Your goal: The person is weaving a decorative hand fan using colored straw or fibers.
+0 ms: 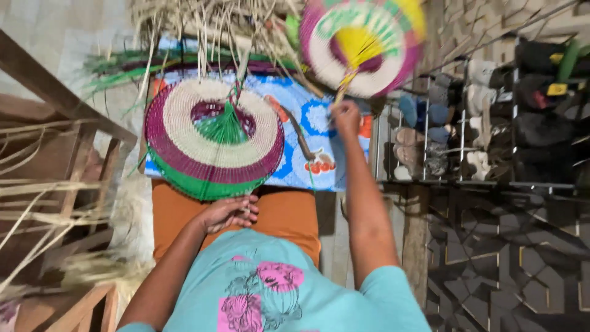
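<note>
On the far left, loose pale straw strands (37, 209) are hanging over a wooden frame (67, 104). Just right of them, a round woven fan (212, 138) in purple, cream and green is lying flat on a blue patterned cloth (307, 123), with its near edge reaching over the person's lap. The left hand (228, 212) is resting at that near edge with fingers loosely curled; I cannot tell whether it is pinching the rim or a strand, or only touching.

Further right, the right hand (345, 117) is closing tightly round the thin handle of a second fan (362, 46), pink, green, white and yellow, and is lifting it up over the far right corner of the cloth. That fan is blurred, so it seems to be moving. A heap of dry and green-dyed straw (203, 31) is lying at the far side of the cloth. At the far right, a metal shoe rack (485, 123) is standing against the wall.

By my judgement, the finished fan is being held up or set aside while the flat one waits. The next move would call for a steady grip on the handle and a place well apart from the loose straw.
</note>
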